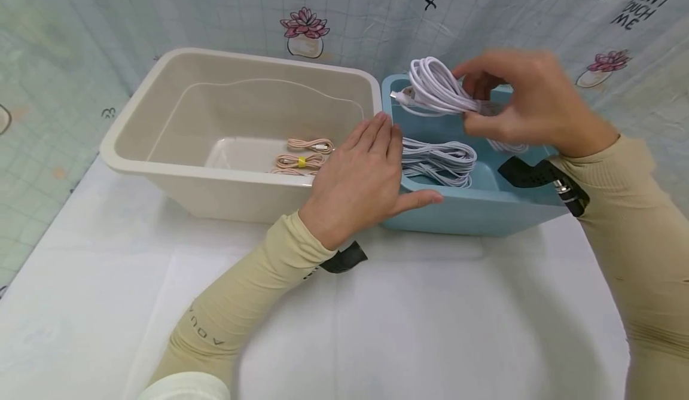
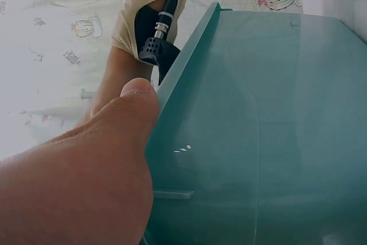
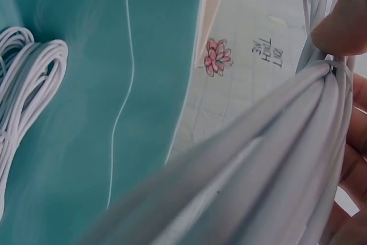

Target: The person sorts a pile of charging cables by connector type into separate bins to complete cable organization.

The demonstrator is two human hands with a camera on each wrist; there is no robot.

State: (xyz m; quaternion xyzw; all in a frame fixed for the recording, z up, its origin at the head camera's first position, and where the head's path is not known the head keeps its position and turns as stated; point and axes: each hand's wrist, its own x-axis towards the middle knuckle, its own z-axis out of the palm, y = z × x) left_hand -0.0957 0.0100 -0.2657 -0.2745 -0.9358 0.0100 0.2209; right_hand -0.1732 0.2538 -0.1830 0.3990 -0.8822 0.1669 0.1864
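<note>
Between the thumb and fingers of my right hand (image 1: 524, 104) is a white coiled USB cable (image 1: 437, 89), gripped at its tied middle above the blue bin (image 1: 463, 211). Close up in the right wrist view, the strands of that cable (image 3: 275, 147) fan out from the tie. My left hand (image 1: 363, 176) lies with straight fingers over the adjoining rims of the blue bin and the beige bin (image 1: 242, 200), its thumb stretched along the blue side. Inside the blue bin rests another bundle of white cable (image 1: 441, 164), partly covered by the left hand.
Several peach-coloured cable coils (image 1: 298, 161) lie in the beige bin, one with a yellow tie. Both bins stand side by side on a white-covered table (image 1: 377, 316). Behind them hangs a printed sheet (image 1: 366, 23).
</note>
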